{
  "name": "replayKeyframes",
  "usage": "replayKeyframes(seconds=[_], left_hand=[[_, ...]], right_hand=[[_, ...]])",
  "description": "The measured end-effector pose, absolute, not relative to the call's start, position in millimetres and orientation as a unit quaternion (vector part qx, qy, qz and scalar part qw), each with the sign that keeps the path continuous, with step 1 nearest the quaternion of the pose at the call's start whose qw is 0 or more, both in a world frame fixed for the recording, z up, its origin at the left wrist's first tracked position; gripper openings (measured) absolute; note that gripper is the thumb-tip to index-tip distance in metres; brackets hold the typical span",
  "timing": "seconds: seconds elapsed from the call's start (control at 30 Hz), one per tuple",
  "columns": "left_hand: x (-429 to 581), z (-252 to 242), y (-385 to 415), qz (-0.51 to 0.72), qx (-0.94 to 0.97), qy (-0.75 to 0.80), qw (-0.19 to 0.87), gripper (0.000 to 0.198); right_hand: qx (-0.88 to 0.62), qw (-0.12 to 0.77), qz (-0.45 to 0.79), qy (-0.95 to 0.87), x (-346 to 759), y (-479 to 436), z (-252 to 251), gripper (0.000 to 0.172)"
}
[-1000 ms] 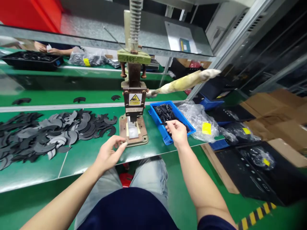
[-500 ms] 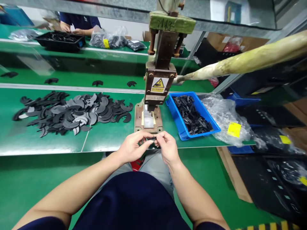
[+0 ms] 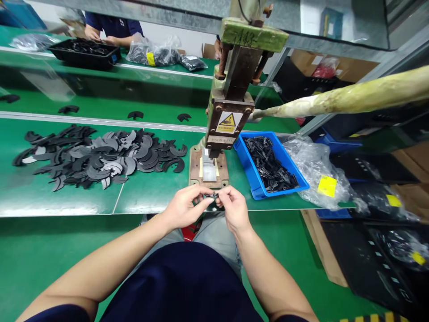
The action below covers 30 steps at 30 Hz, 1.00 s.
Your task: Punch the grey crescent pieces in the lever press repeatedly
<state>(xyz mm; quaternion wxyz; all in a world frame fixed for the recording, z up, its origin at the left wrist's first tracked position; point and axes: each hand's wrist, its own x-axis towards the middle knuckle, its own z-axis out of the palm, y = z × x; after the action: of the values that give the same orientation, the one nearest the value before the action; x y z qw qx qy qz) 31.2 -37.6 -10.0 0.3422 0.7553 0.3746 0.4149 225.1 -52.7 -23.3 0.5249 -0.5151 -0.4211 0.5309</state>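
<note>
One small dark part (image 3: 213, 195) is pinched by both left hand (image 3: 186, 205) and right hand (image 3: 233, 209). On the far side stand one press (image 3: 229, 120), one blue bin (image 3: 247, 172).

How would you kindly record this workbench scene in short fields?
Left hand: holds small dark part, partly hidden
Right hand: fingertips on the same part
Ahead: lever press on green bench
Right of press: blue plastic bin of small black parts, clear plastic bag with yellow label
Left of press: pile of curved gray and black pieces
Beyond: another person's hands behind black tray
</note>
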Motion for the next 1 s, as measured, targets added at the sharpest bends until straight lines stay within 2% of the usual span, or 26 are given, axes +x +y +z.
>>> replayKeyframes(seconds=[0.2, 0.33, 0.47, 0.5, 0.6, 0.7, 0.77, 0.8, 0.9, 0.93, 1.0], left_hand=[[24.9, -3.0, -32.2, 0.432, 0.782, 0.336, 0.297, 0.016], [15.9, -8.3, -12.3, 0.424, 0.788, 0.355, 0.270, 0.013], [4.4, -23.7, 29.7, 0.414, 0.765, 0.440, 0.223, 0.019], [2.8, -27.3, 41.1, 0.405, 0.767, 0.452, 0.208, 0.020], [3.6, -34.9, 69.4, 0.368, 0.795, 0.453, 0.165, 0.024], [10.9, -36.5, 84.0, 0.336, 0.830, 0.428, 0.123, 0.026], [15.6, -34.7, 88.0, 0.309, 0.855, 0.407, 0.089, 0.028], [17.4, -33.0, 89.0, 0.291, 0.867, 0.398, 0.069, 0.030], [20.6, -26.3, 90.8, 0.231, 0.894, 0.382, 0.026, 0.031], [21.5, -24.0, 91.3, 0.215, 0.900, 0.380, 0.019, 0.031], [23.3, -20.2, 92.2, 0.193, 0.907, 0.375, 0.010, 0.031]], right_hand=[[-0.526, 0.516, 0.509, -0.445, 220.4, -50.1, -25.8, 0.037], [-0.524, 0.523, 0.466, -0.484, 227.6, -48.0, -23.0, 0.028], [-0.500, 0.587, 0.363, -0.523, 265.0, -26.4, 11.5, 0.011], [-0.485, 0.611, 0.331, -0.531, 277.6, -17.0, 27.5, 0.012], [-0.408, 0.666, 0.250, -0.572, 312.3, 14.1, 88.7, 0.049], [-0.339, 0.663, 0.213, -0.632, 330.1, 37.6, 153.8, 0.087], [-0.298, 0.631, 0.183, -0.693, 330.6, 46.0, 189.7, 0.097], [-0.284, 0.612, 0.164, -0.720, 328.4, 48.5, 204.1, 0.094], [-0.274, 0.561, 0.125, -0.772, 315.6, 51.5, 230.5, 0.054], [-0.273, 0.549, 0.126, -0.780, 310.3, 51.7, 234.1, 0.049], [-0.264, 0.548, 0.139, -0.782, 299.3, 50.6, 234.8, 0.053]])
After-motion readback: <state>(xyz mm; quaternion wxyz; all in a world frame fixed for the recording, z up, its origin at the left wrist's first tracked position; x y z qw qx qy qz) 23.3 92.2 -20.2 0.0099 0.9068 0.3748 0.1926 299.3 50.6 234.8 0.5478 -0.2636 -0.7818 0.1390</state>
